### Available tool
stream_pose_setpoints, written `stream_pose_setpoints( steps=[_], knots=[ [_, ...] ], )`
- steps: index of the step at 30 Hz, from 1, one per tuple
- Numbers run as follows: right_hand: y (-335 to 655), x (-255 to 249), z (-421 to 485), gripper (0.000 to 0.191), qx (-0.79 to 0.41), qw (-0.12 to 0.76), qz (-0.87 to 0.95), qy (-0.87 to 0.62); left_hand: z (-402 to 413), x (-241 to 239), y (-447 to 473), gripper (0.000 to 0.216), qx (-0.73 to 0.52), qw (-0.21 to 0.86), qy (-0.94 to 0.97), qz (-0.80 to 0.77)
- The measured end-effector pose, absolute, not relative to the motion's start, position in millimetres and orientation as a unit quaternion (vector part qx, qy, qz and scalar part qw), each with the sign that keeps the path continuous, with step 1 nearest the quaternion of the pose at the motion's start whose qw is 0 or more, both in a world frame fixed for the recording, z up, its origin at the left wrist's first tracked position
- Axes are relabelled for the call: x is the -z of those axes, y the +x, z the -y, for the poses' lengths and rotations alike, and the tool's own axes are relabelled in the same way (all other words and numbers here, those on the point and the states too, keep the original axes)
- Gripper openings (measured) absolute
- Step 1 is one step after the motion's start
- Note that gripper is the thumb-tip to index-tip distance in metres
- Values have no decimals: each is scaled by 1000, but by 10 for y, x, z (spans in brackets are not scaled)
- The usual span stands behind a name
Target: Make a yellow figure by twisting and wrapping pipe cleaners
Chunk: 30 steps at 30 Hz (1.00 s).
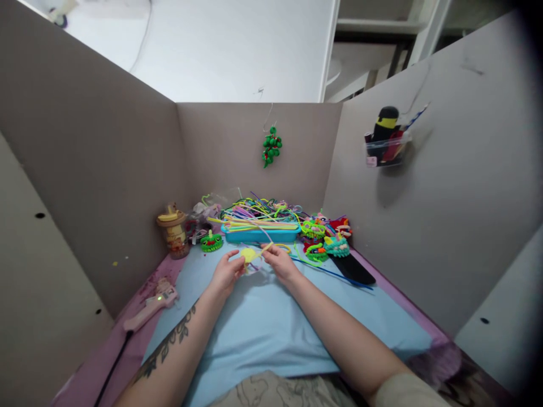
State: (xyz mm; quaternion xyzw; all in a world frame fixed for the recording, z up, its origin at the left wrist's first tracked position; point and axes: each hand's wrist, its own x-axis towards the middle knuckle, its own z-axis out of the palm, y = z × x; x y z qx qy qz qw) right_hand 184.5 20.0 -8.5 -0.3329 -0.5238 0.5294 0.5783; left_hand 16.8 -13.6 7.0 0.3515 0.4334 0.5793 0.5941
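Observation:
Above the blue cloth, my left hand [229,269] grips a small pale-yellow piece made of pipe cleaners [248,255] between thumb and fingers. Purple strands stick out below and above it. My right hand [278,261] pinches a yellow pipe cleaner [266,247] that runs to that piece. Just behind both hands stands a blue tray [244,236] heaped with pipe cleaners of many colours. Fine detail of the yellow piece is too small to make out.
A pink glue gun [150,308] with a green light lies at left, near a lidded cup [175,234]. A green pipe-cleaner figure [211,242] sits left of the tray. Several colourful figures [336,245] and a black flat object [352,268] lie at right. Grey panels surround the table.

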Motion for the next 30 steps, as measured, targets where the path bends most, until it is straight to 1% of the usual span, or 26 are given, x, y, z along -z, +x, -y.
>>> stream_pose_setpoints(
  steps=[5,8,12,16,18,21,25,30],
  knots=[
    [1803,58,-124,39,-560,570,517,-307,175,-66,172,54,-583,596,360,-419],
    [1773,30,-41,40,-580,561,493,-327,223,-83,188,56,-578,599,368,-414],
    [1772,-1,16,39,-638,532,436,-347,245,-95,197,52,-571,605,373,-412],
    [1792,-26,2,34,-666,517,385,-376,231,-149,206,45,-559,603,356,-444],
    [1793,-17,-24,31,-683,514,350,-383,198,-201,217,45,-554,601,347,-460],
    [1808,14,-64,29,-699,521,304,-383,107,-279,253,45,-535,602,352,-477],
    [1884,-17,-73,26,-700,543,291,-360,-35,-339,339,46,-512,620,374,-463],
    [1961,-145,-79,27,-652,576,311,-384,-178,-299,366,49,-503,639,391,-431]
  ],
)
